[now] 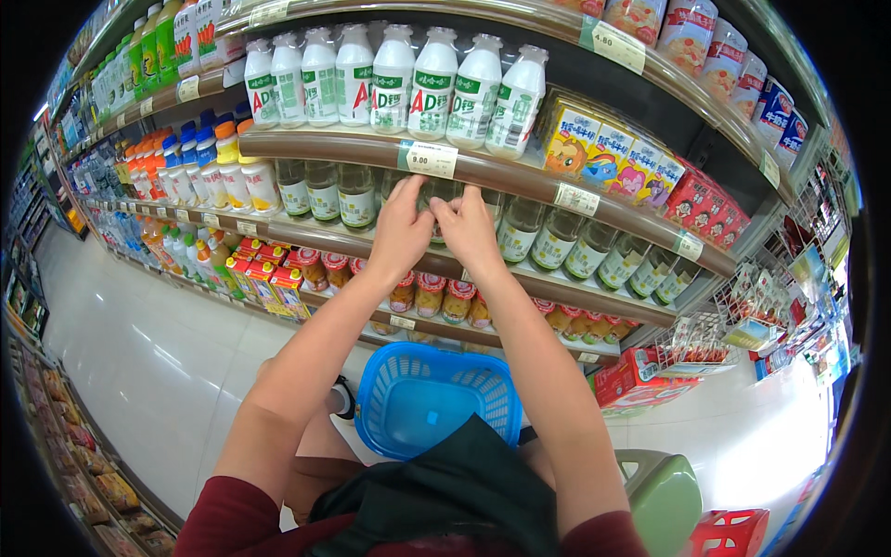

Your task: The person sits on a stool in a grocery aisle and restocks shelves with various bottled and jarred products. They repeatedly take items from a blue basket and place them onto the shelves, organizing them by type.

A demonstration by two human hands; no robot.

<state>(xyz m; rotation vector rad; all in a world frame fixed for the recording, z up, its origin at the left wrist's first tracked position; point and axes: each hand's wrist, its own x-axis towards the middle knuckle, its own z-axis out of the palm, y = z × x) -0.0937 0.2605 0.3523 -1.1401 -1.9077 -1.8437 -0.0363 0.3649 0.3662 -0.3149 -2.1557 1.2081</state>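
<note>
Both my hands reach to a store shelf, just under its brown upper edge [501,173]. My left hand [404,226] and my right hand [466,226] are side by side in front of a row of clear bottles with green-and-white labels [521,233]. One bottle [437,233] shows between them; whether my fingers grip it is hidden. Above, white plastic milk-drink bottles [433,83] stand in a row by a price tag [428,159]. A blue plastic basket [431,411] sits below my arms, with nothing seen in it.
Red-lidded glass jars [430,296] line the lower shelf. Small drink cartons [612,157] stand at the upper right. A green plastic stool [661,494], a red stool [731,532] and red cartons [637,379] are on the right. Tiled floor [153,334] extends left.
</note>
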